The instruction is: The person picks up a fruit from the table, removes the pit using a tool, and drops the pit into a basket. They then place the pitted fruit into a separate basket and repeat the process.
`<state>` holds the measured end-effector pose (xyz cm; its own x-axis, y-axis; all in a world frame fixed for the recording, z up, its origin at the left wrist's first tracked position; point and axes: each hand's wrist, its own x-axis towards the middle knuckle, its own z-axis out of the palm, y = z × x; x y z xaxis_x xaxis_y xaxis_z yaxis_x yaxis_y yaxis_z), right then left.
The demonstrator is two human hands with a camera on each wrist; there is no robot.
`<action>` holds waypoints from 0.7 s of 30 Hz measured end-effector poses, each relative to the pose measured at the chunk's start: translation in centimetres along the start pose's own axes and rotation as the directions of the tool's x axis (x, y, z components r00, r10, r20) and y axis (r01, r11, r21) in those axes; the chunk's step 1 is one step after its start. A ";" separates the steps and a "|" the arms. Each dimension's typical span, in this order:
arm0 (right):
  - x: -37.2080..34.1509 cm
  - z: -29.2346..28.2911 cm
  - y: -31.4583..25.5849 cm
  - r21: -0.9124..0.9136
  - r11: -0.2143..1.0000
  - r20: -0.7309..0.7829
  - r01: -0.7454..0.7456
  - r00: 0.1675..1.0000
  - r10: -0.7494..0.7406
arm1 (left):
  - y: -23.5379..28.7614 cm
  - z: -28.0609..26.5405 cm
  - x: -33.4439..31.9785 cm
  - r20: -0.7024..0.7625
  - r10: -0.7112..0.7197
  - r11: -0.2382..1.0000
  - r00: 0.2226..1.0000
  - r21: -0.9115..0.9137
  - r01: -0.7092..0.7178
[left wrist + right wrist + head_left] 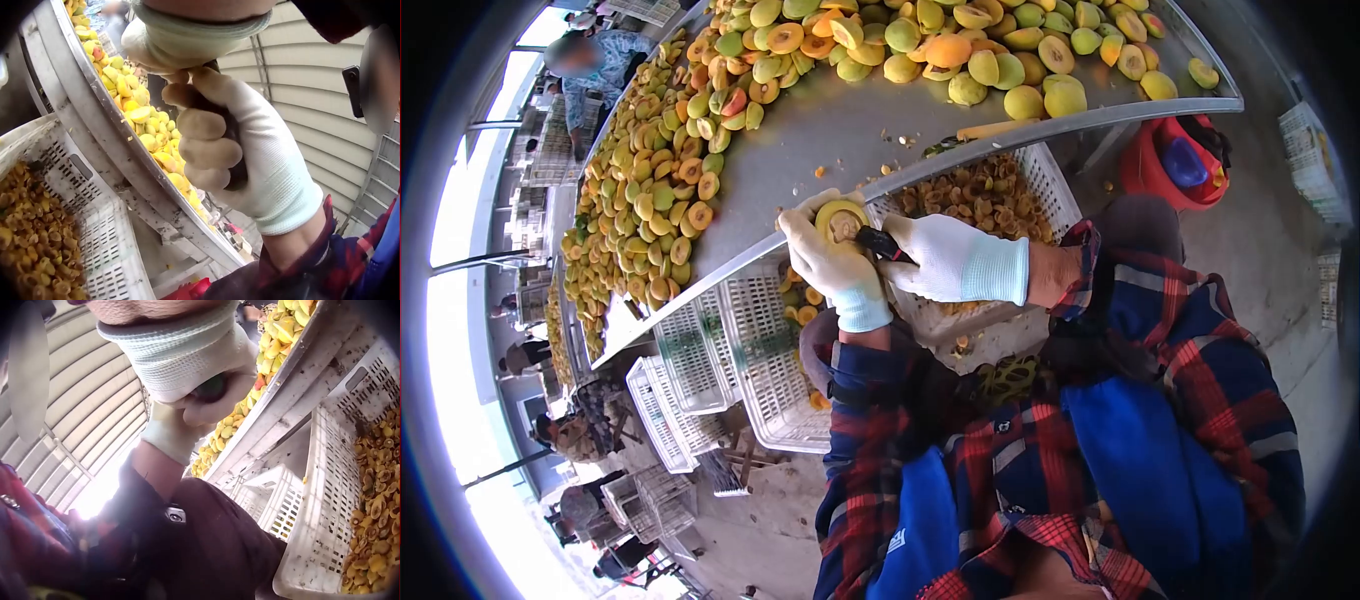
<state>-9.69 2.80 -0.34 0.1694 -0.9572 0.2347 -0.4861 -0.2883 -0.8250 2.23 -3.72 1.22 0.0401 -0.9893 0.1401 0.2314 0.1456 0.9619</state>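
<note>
In the head view my gloved left hand holds a cut yellow peach half, its cut face turned up with the pit area showing. My gloved right hand grips a black-handled tool, whose front end meets the cut face; the tip is hidden. The left wrist view shows the right hand with fingers curled round the dark handle, close under the left hand. From the right wrist, the handle's rounded end pokes out of the right hand, with the left hand behind.
A metal table carries heaps of halved peaches. Below its edge stands a white crate of brown pit pieces. More white crates stand leftward. At right is a red bucket with a blue bowl.
</note>
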 end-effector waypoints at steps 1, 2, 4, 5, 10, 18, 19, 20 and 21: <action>0.0 0.1 0.5 0.004 1.000 -0.002 -0.001 1.000 0.001 | 0.2 -0.2 0.0 0.001 -0.001 1.000 1.000 0.004 0.001; 0.2 -0.3 0.5 0.002 1.000 0.046 0.012 0.999 -0.012 | 0.6 -0.2 0.0 0.041 0.010 0.996 0.999 0.087 -0.013; 0.3 -0.8 0.5 0.006 1.000 0.091 0.023 0.996 -0.024 | 0.9 -0.7 0.1 0.084 0.014 0.984 0.996 0.174 -0.028; 0.5 -1.9 -0.3 0.134 0.977 0.260 -0.167 0.957 0.128 | 0.7 -1.1 0.3 0.118 0.028 0.964 0.993 0.261 -0.058; 1.1 -3.1 -1.2 0.461 0.668 0.654 -0.584 0.732 0.190 | 0.3 -1.3 0.4 0.123 -0.076 0.994 0.989 0.093 0.065; 0.8 -3.4 -1.2 0.331 0.774 0.615 -0.541 0.745 0.258 | 1.4 -1.5 0.5 0.197 0.040 0.903 0.980 0.413 -0.120; 0.8 -3.4 -1.0 0.418 0.678 0.674 -0.605 0.706 0.214 | 1.6 -1.5 0.5 0.198 0.040 0.903 0.979 0.413 -0.120; 1.0 -3.6 -0.9 0.416 0.680 0.675 -0.604 0.706 0.215 | 1.8 -1.4 0.5 0.171 -0.016 0.944 0.985 0.328 -0.042; 1.2 -3.7 -0.8 0.411 0.687 0.698 -0.599 0.692 0.186 | 1.9 -1.4 0.4 0.146 -0.073 0.971 0.987 0.238 0.037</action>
<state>-12.26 1.82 2.50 0.6252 -0.6977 -0.3497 -0.0831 0.3860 -0.9187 4.07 -3.82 2.74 -0.1189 -0.9877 0.1019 -0.0054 0.1032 0.9946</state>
